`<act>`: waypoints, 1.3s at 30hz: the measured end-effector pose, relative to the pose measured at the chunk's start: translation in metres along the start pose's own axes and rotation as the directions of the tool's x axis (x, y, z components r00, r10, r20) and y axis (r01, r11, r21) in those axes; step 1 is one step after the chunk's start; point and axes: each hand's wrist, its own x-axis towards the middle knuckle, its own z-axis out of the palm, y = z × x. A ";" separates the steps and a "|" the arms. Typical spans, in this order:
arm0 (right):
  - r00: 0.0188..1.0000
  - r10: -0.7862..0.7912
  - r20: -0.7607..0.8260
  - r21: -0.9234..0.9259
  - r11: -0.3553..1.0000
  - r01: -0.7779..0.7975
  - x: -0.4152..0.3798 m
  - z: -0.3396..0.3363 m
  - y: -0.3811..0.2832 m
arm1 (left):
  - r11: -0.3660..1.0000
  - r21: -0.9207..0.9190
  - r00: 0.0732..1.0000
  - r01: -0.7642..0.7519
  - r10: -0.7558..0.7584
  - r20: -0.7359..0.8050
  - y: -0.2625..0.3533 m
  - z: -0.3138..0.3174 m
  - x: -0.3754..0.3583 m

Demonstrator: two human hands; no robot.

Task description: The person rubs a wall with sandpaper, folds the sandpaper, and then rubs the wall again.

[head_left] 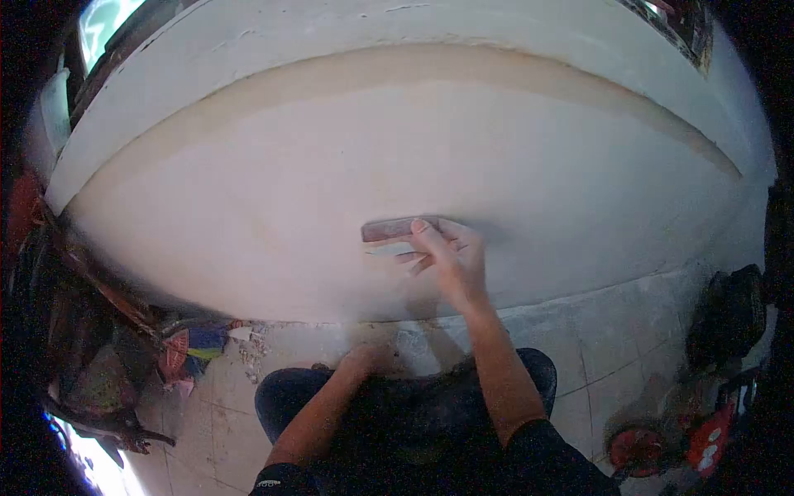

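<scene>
A pale wall (248,182) with a smooth, slightly cloudy surface fills the middle of the head view. Against it, my right hand (457,258) grips a flat reddish-brown sanding block (389,231) by its right end. The thumb presses on the near face, and some fingers curl below, beside a pale lower edge of the block. My left hand (372,361) is low, just above my lap and close to the foot of the wall. Its fingers are dim and blurred, so their pose and anything in them cannot be made out.
A ledge (322,41) bulges along the wall's top. Tiled floor (608,364) with dust and crumbs runs below. At left lies clutter with a blue item (207,337). A dark bag-like object (728,318) and a red item (710,438) are at right.
</scene>
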 end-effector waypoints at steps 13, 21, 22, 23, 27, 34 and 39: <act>0.992 0.086 -0.092 -0.171 0.980 -0.101 0.001 -0.015 -0.025 | 0.956 -0.239 0.962 0.172 -0.110 0.251 0.004 -0.011 -0.002; 0.925 -0.101 -0.365 -0.143 0.988 0.051 0.009 -0.066 -0.026 | 0.964 0.263 0.980 -0.024 -0.029 0.196 -0.025 0.032 0.040; 0.920 -0.120 -0.374 -0.108 0.990 0.086 0.010 -0.088 -0.036 | 0.977 0.214 0.968 -0.002 -0.052 0.247 -0.019 0.025 0.037; 0.915 -0.135 -0.381 -0.069 0.991 0.117 0.012 -0.101 -0.042 | 0.986 0.165 0.956 0.028 -0.075 0.283 -0.011 0.015 0.030; 0.916 -0.132 -0.378 0.005 0.990 0.144 0.010 -0.074 -0.043 | 0.994 0.060 0.934 0.094 -0.109 0.341 0.009 -0.021 0.006; 0.995 -0.035 -0.089 -0.035 0.999 0.032 0.010 -0.034 -0.016 | 0.998 0.051 0.999 0.021 -0.023 0.023 -0.019 0.026 0.022; 0.986 -0.035 -0.164 -0.020 0.999 0.032 0.005 -0.072 -0.036 | 0.983 -0.024 0.906 0.182 -0.158 0.392 0.029 -0.047 -0.014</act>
